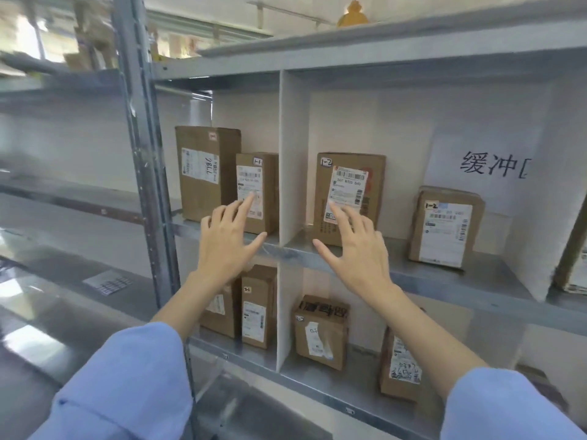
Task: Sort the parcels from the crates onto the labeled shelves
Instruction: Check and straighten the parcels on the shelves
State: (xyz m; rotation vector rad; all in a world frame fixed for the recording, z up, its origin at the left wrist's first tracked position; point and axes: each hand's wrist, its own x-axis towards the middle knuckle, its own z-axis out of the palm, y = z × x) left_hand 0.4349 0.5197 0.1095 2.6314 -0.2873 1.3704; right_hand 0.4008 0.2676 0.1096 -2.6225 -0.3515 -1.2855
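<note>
**Mia:** What do you see from the head camera?

**Ben:** Two hands reach up to a metal shelf (317, 254). The left hand (227, 241) has its fingers (247, 201) spread wide. It holds nothing. The pointing finger looks like it touches the small box (257, 192) marked 1-1.

**Mia:** And the other hand?

**Ben:** The right hand (359, 249) is spread open too, and it is empty. Its fingertips (336, 208) sit at the white label of the box marked 1-2 (349, 198). I cannot tell if they press it or just come very near.

**Mia:** What is close to the fingers?

**Ben:** A white wall (292, 160) stands between the two hands. Left of the left fingers is a tall box (206, 173). Far to the right of the right fingers is one more box (444, 227) with a 1-2 mark. Below both hands, on the lower shelf, more boxes (320, 331) stand.

**Mia:** Where are the crates?

**Ben:** I cannot see any crates here.

**Mia:** So what step is this?

**Ben:** I think the two boxes are already in their spots. The marks on them seem to fit each side. The hands may be pushing them straight or letting go.

**Mia:** What comes next?

**Ben:** I guess the hands must pull away without tipping the boxes. Then they need a new parcel, and its mark must be read to find its shelf.
</note>
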